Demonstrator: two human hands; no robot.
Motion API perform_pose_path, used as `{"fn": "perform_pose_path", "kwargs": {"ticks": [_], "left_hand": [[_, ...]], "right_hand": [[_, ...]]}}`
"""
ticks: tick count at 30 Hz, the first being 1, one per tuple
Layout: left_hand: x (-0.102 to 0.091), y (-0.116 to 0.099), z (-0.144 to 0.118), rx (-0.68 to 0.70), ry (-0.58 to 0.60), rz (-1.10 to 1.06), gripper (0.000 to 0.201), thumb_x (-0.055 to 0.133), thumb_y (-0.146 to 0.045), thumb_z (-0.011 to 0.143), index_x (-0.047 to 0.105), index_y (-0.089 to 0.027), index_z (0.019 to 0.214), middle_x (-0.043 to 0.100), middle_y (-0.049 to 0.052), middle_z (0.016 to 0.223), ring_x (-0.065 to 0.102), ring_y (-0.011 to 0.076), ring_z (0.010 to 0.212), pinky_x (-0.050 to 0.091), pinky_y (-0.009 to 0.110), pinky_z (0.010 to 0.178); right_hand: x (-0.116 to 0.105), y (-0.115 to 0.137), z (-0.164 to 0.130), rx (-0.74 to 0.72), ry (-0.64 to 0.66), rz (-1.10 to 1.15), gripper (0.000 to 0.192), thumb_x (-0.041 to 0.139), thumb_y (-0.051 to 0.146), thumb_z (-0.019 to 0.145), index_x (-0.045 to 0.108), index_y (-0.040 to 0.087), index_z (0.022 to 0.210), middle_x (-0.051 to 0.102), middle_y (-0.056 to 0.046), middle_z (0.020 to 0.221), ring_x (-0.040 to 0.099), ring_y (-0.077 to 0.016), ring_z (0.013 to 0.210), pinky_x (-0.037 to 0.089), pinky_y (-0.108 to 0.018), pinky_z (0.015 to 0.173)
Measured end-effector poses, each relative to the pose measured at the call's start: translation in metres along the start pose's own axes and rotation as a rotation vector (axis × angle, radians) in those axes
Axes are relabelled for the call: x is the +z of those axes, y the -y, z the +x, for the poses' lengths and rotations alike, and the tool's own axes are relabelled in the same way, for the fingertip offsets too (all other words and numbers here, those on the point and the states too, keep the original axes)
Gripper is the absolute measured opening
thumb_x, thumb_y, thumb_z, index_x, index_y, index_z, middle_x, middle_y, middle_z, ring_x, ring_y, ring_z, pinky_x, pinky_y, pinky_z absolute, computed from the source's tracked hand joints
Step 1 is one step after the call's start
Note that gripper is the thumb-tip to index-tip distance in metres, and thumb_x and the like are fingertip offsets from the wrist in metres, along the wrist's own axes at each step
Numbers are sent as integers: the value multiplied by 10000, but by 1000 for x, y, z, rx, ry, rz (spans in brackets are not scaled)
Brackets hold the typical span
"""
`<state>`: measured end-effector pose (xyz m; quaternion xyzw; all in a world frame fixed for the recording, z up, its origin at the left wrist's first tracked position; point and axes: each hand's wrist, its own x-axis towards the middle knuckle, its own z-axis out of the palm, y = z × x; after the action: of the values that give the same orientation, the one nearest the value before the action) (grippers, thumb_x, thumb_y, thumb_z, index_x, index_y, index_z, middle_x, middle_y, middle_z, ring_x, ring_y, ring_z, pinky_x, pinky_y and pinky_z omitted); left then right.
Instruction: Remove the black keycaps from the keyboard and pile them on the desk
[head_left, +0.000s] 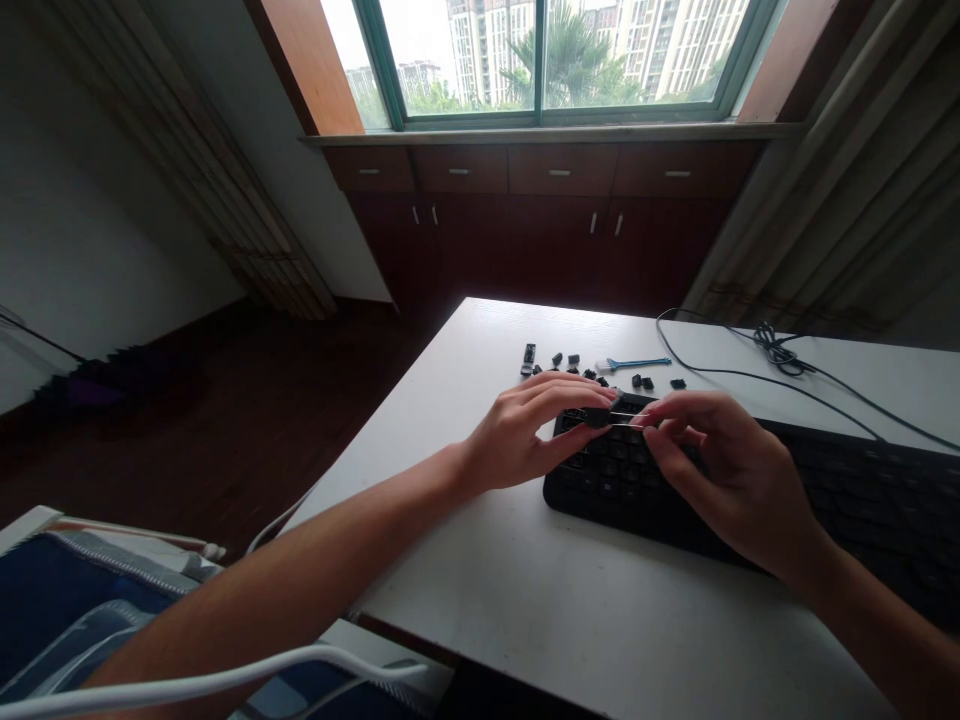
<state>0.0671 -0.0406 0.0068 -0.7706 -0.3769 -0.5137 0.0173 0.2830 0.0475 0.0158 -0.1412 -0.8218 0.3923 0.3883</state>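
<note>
Between my hands is what looks like a wire keycap puller (599,416), with a dark body and two thin metal wires. My left hand (521,425) pinches the dark body between thumb and fingers. At the wires' other end, the fingertips of my right hand (720,460) are closed on them. Both hands are over the left end of a black keyboard (675,515), and several keys there are hidden beneath them. Loose black keycaps (574,359) lie just beyond my left hand, some partly covered by its fingers.
A blue-handled brush (637,363) with pale bristles lies behind the keyboard. A long black keycap (529,354) rests upside down on the white table (420,480). A black cable (776,350) lies bundled at the right. A white curved tube (300,655) crosses the lower left.
</note>
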Motion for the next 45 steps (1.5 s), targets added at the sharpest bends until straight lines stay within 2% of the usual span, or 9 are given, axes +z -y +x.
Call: {"fn": "perform_pose_path", "kwargs": {"ticks": [4,9,15,18,23,26,30,39,45], "left_hand": [[0,0,1,67,13,16,327,690,-119,876,615,-123,1194,729,149,1129,676,208,1120,582,396,987],[0,-2,0,61,37,-2,311,658,-132,903,606,-153,1209,720,138,1172,659,212,1166,583,394,993],[1,-4,2,58,27,-32,322,659,-117,899,606,-139,1216,727,142,1150,687,206,1119,601,353,960],[0,-4,2,72,24,-13,344,671,-109,889,599,-142,1224,727,138,1154,689,202,1114,608,350,948],[-4,-4,1,125,61,75,347,668,-102,885,601,-148,1223,732,123,1159,682,205,1133,608,360,960],[-5,-2,0,146,99,107,345,661,-112,893,598,-160,1228,732,114,1164,682,202,1137,612,352,955],[-3,-2,-1,146,131,104,378,663,-103,890,589,-172,1253,724,106,1188,671,205,1157,610,360,966],[0,-6,1,98,45,53,392,687,-88,868,606,-169,1242,731,97,1168,693,201,1108,622,352,937],[-2,-8,2,87,35,71,381,695,-98,863,620,-165,1230,742,94,1139,703,206,1096,626,343,928]], "right_hand": [[-3,0,0,-165,37,-225,268,716,151,856,652,222,1106,677,-19,935,603,-108,696,533,-244,614],[-4,6,2,-414,42,-426,380,721,66,839,668,200,1191,717,-48,1011,668,-128,845,560,-238,744],[-10,12,3,-535,-14,-549,387,745,51,806,695,208,1156,748,-50,953,675,-164,809,564,-297,754],[-11,14,4,-491,-4,-514,386,744,103,820,689,251,1172,755,-46,963,677,-184,809,564,-326,748],[-9,14,6,-152,87,-362,137,668,266,907,705,249,1037,738,-36,901,655,-156,699,530,-281,620],[-9,12,6,-32,195,-296,104,621,301,936,682,233,986,700,1,759,593,-117,571,471,-241,523],[-11,11,6,-34,268,-247,78,585,254,951,657,231,972,668,29,702,574,-98,551,450,-219,531],[0,20,3,-61,89,-250,71,598,217,932,634,223,871,607,35,632,497,-95,502,413,-229,506],[6,20,-2,-35,29,-216,46,597,213,936,632,230,911,614,37,626,525,-95,494,420,-222,493]]}}
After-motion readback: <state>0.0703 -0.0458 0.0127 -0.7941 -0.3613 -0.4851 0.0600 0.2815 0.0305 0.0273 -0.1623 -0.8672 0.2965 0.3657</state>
